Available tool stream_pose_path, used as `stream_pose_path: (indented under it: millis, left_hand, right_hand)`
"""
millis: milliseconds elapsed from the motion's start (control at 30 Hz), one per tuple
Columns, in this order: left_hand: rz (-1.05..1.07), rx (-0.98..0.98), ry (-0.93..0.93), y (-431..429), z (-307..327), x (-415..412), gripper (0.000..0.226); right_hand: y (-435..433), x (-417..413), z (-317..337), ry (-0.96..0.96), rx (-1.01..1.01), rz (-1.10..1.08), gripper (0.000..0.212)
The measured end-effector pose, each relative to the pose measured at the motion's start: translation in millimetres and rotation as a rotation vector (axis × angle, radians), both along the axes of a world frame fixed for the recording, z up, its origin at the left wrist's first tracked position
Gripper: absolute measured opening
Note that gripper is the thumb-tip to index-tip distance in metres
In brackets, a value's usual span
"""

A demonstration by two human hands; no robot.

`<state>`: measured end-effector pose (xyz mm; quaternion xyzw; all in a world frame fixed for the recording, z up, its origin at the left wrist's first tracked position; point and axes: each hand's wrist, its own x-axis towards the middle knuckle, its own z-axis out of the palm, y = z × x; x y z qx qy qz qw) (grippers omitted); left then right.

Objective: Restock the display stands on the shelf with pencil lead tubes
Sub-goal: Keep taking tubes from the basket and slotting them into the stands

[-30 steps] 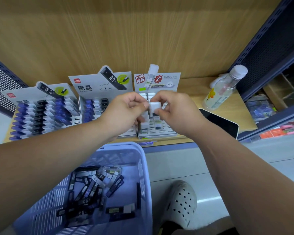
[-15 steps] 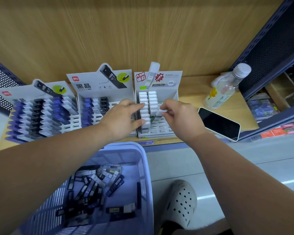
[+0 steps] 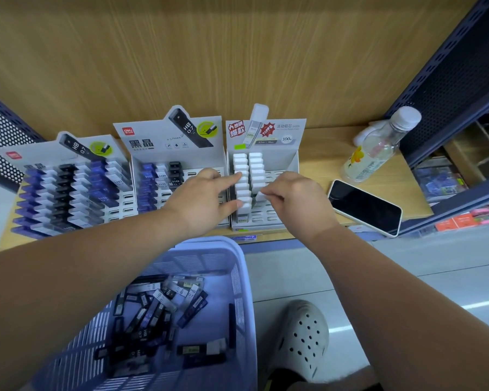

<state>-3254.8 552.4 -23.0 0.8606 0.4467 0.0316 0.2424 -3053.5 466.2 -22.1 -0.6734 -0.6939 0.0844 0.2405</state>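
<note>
A white-capped lead tube (image 3: 261,195) is pinched between the thumb and curled fingers of the right hand (image 3: 297,200), low over the second column of the white display stand (image 3: 268,215) on the shelf (image 3: 319,153). The left hand (image 3: 203,198) is spread, its straight fingers laid against the first column of tubes (image 3: 241,167). If the tube is pushed in askew, its slot may be missed and neighbouring tubes knocked loose. Spare tubes (image 3: 164,303) are seen in the basket (image 3: 244,277) below.
</note>
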Motion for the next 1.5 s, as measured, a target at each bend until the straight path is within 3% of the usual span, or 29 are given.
stream_pose_path:
  millis: [133, 267, 400, 533, 667, 800, 933, 1067, 1200, 1300, 1500]
  left_hand:
    - [0.005, -0.015, 0.014, -4, 0, 0, 0.061]
    - [0.009, -0.044, 0.006, -8, 7, -10, 0.065]
    - [0.025, -0.002, -0.062, -18, 30, -61, 0.057]
    - [0.042, 0.086, -0.065, -40, 41, -145, 0.042]
    - [0.126, 0.183, -0.026, -63, 24, -225, 0.030]
    - [0.057, 0.159, 0.210, -79, 6, -287, 0.053]
    - [0.302, 0.028, 0.273, -111, -32, -333, 0.071]
    - [0.399, -0.235, 0.058, -138, -69, -345, 0.071]
    - [0.441, -0.220, -0.159, -147, -77, -343, 0.062]
    - [0.433, -0.205, -0.193, -145, -83, -346, 0.062]
    - [0.472, -0.244, -0.285, -148, -96, -351, 0.063]
  right_hand:
    - [-7, -2, 1, -0.104, -0.200, -0.016, 0.043]
    - [-9, -5, 11, -0.161, -0.294, -0.046, 0.044]
    - [-17, -24, 26, -0.109, -0.183, -0.121, 0.037]
    - [-30, -71, 33, 0.046, -0.132, 0.091, 0.024]
    - [-48, -115, 17, 0.023, -0.366, 0.320, 0.028]
    - [-51, -144, -1, -0.075, -0.669, 0.471, 0.040]
    - [-46, -163, -26, -0.102, -0.830, 0.467, 0.049]
    - [-35, -187, -67, -0.152, -0.932, 0.477, 0.061]
    - [-18, -220, -121, -0.212, -1.004, 0.532, 0.075]
    - [-3, -245, -158, -0.248, -1.020, 0.638, 0.085]
    - [13, -274, -212, -0.266, -0.865, 0.724, 0.118]
